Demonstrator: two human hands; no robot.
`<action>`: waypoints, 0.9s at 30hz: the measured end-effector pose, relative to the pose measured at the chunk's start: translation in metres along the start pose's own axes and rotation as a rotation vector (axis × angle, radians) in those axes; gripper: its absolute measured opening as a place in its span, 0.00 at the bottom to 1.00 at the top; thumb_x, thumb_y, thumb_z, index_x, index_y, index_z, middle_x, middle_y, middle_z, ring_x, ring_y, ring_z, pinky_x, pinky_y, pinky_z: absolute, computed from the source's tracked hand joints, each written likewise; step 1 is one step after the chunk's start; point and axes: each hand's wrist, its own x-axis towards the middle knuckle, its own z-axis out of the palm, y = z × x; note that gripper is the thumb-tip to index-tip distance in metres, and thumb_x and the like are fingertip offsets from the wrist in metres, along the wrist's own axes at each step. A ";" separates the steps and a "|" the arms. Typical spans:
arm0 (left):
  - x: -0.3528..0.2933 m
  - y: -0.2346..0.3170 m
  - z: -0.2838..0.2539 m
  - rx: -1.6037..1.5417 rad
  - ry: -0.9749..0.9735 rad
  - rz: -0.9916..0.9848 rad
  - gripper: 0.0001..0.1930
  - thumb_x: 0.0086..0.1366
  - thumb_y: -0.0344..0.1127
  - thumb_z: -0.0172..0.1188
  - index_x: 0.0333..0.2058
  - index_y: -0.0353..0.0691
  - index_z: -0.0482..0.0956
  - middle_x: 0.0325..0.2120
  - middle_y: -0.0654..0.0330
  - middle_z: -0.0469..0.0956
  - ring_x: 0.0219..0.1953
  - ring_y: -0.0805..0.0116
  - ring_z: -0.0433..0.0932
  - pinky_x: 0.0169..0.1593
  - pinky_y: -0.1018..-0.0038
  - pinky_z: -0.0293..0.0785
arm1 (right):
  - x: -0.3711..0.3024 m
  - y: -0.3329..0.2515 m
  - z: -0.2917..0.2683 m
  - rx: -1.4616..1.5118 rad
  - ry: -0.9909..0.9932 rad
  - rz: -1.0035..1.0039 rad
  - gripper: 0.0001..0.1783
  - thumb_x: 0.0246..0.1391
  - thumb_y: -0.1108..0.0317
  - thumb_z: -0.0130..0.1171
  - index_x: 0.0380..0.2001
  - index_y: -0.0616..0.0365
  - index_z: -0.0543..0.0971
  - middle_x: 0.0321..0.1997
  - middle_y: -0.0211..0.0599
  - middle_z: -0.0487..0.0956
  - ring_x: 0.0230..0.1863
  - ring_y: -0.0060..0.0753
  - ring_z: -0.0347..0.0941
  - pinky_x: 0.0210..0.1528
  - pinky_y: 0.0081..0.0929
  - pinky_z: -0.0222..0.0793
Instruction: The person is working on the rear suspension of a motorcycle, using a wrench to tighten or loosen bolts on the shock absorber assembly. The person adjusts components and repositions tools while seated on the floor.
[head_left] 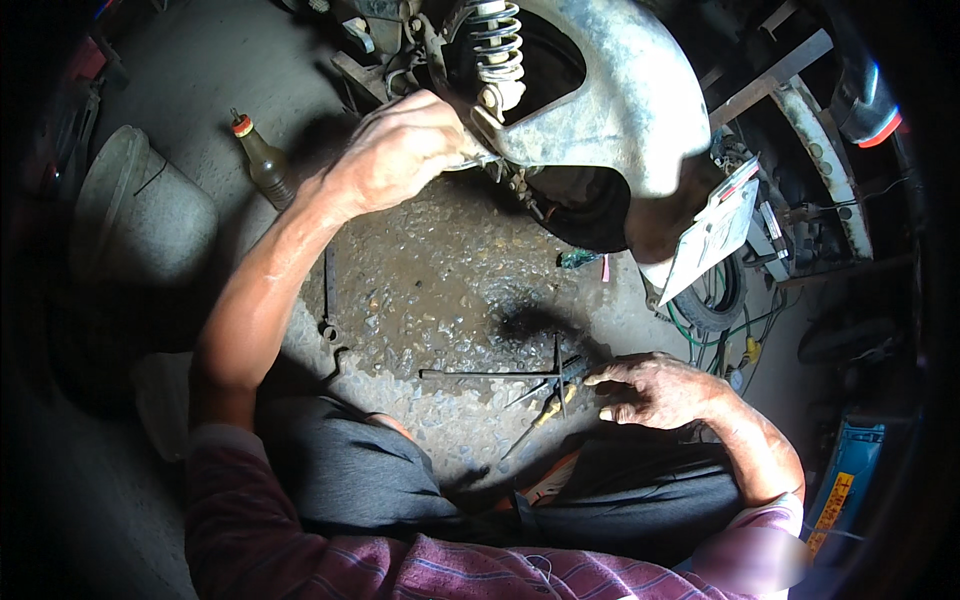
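Note:
My left hand point(405, 150) is reaching up to the underside of a motorbike, its fingers closed beside the lower end of a coil-spring shock absorber point(497, 50). A bit of shiny metal shows at the fingertips; what they grip is mostly hidden. Just right of that hand curves a worn, pale mudguard point(620, 100) over the dark wheel. My right hand point(655, 390) is low over the ground with fingers apart and nothing in it. By its fingertips lie a T-handle wrench point(480, 375) and a screwdriver with a yellow handle point(550, 408).
A grey bucket point(140, 215) and a brown bottle with a red cap point(262, 165) stand at the left. A ring-ended spanner point(329, 300) lies on the wet ground. At the right are a white plate point(712, 235), a tyre point(715, 300), green hose and a blue object point(845, 480).

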 end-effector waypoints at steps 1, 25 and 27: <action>-0.002 0.000 -0.004 -0.083 0.042 -0.040 0.09 0.63 0.25 0.66 0.42 0.37 0.88 0.39 0.59 0.83 0.46 0.61 0.78 0.53 0.67 0.76 | 0.001 0.000 0.001 0.015 -0.023 0.031 0.30 0.63 0.55 0.69 0.64 0.57 0.77 0.59 0.52 0.82 0.57 0.56 0.80 0.58 0.44 0.78; 0.007 -0.045 0.014 -0.657 0.203 -0.622 0.07 0.74 0.25 0.56 0.47 0.34 0.81 0.38 0.58 0.82 0.38 0.71 0.83 0.44 0.73 0.84 | 0.010 0.003 0.003 -0.041 -0.027 -0.012 0.29 0.64 0.55 0.68 0.63 0.56 0.77 0.56 0.47 0.82 0.56 0.52 0.81 0.58 0.42 0.79; 0.007 -0.049 0.014 -0.802 0.254 -0.718 0.06 0.74 0.26 0.57 0.44 0.34 0.82 0.37 0.58 0.83 0.36 0.71 0.83 0.42 0.74 0.84 | 0.011 0.002 0.003 -0.024 -0.032 -0.009 0.29 0.64 0.55 0.68 0.63 0.56 0.77 0.56 0.47 0.82 0.56 0.52 0.81 0.57 0.42 0.79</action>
